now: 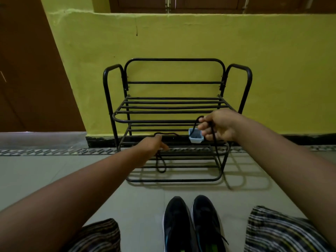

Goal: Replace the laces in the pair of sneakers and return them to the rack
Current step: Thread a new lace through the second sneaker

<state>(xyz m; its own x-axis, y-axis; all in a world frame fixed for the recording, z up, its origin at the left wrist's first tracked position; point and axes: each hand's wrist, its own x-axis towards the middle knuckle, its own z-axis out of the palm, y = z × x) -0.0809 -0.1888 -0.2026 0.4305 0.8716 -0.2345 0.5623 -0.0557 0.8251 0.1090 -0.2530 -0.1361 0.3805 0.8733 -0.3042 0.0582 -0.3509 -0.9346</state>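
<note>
Both hands grip black laces before the rack (174,113), left hand (154,143) one, right hand (216,126) another; limp and light, they look best pinched near the tips, sneakers (192,222) near.

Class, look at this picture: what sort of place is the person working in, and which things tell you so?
Probably a home hallway or entrance area. A black metal shoe rack stands against a yellow wall on a tiled floor, beside a wooden door, with a pair of sneakers on the floor.

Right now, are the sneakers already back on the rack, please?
No, the sneakers stand on the floor in front of the rack, between the person's knees.
</note>
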